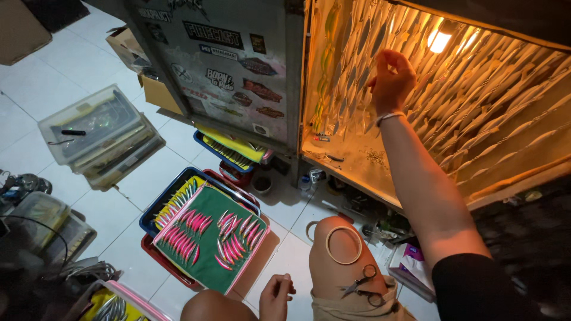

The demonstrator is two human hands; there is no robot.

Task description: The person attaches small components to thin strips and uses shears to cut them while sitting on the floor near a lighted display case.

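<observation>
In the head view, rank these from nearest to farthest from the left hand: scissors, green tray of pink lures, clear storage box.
From the left hand:
1. Scissors, on the thigh just to its right.
2. Green tray of pink lures, on the floor, up-left.
3. Clear storage box, far upper left.

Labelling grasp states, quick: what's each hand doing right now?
Left hand: fingers curled by the knee, contents cannot be told.
Right hand: raised, fingers pinched among the pale fish-shaped lures hanging in the lit cabinet.
</observation>
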